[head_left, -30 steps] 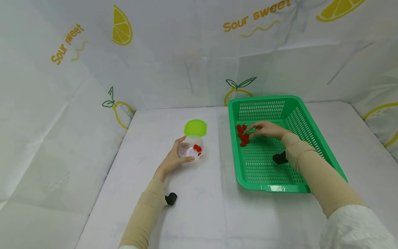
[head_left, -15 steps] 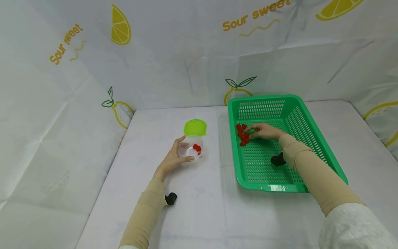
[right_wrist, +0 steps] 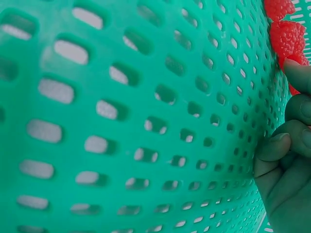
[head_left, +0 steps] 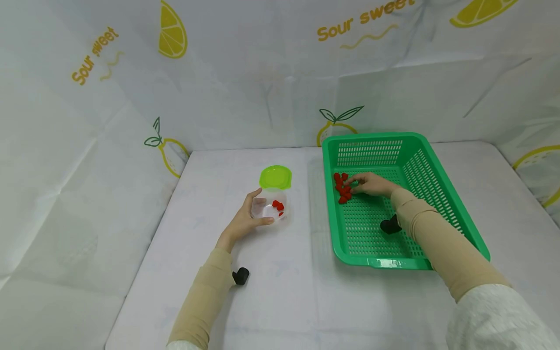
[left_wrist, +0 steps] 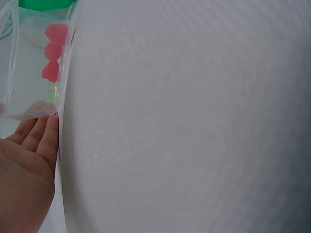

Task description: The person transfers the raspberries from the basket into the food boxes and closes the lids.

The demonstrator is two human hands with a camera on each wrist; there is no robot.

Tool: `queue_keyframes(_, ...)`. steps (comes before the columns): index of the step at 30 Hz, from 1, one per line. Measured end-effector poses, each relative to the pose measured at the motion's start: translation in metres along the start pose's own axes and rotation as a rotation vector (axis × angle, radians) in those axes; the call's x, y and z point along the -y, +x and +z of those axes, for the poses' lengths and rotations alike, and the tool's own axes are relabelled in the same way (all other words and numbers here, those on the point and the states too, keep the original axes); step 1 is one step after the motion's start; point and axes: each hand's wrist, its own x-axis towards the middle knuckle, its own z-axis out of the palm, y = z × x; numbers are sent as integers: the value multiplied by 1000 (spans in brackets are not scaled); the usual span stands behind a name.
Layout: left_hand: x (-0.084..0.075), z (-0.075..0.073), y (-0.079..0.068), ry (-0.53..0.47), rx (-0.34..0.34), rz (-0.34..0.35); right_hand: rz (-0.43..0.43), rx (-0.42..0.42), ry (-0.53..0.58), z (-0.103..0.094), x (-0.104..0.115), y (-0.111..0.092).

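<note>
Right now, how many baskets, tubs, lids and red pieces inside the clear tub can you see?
Green basket: 1
Clear tub: 1
Lime-green lid: 1
Red pieces in the tub: 3
Total: 6
The basket's red pile is too bunched to count.

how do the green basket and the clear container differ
Size: the green basket is much larger than the clear container.
Look: the green basket is solid-coloured and full of slots, while the clear container is see-through with no slots visible.
Contents: the green basket holds more red pieces than the clear container.
Shared: both are open at the top and hold red pieces.
</note>
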Motion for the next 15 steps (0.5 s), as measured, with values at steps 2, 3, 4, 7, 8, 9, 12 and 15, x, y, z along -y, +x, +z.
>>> queue_keyframes(2, 0, 0, 0, 0, 0, -3, 1, -3, 0, 0, 0, 0)
queue_keyframes(3, 0, 0, 0, -2, -1, -3, 0, -1, -2, 0, 0, 0)
queue_keyframes(4, 0, 0, 0, -3, -2, -4, 1, 0, -4, 0, 0, -1)
queue_keyframes(7, 1, 0, 1, -2, -2, -2, 15, 9, -3, 0, 1, -2)
queue_keyframes(8, 2, 0, 1, -2, -2, -2, 16, 15, -2, -1, 1, -2)
queue_keyframes(9, 2, 0, 1, -3, -1, -1, 18, 21, -3, -1, 1, -2)
queue_keyframes(12, 3, 0, 1, -4, 3, -2, 16, 28, -14, -3, 2, -3)
queue_keyframes(15, 2, 0, 1, -2, 10, -11, 16, 32, -27, -5, 3, -6)
